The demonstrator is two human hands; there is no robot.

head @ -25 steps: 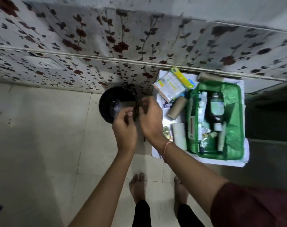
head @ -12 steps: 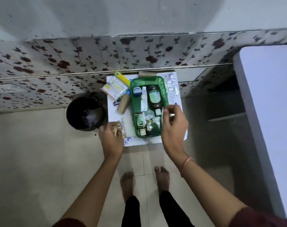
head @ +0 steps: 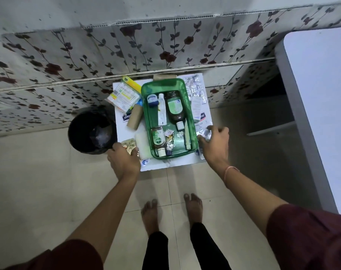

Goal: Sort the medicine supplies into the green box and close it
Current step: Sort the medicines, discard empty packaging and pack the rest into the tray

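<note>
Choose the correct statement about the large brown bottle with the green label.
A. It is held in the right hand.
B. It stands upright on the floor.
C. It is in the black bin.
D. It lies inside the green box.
D: the brown bottle lies on its side inside the green box, its white cap toward the person; the right hand rests on foil strips outside the box.

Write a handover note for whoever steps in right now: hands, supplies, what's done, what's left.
Left hand: fingers closing on the gold pill strip at the table's near-left corner.
Right hand: grasping silver pill strips right of the green box.
Done: bottles, tube and small jar already in the box.
Left: packets, cardboard roll and more strips outside; box not closed, no lid visible.
</note>
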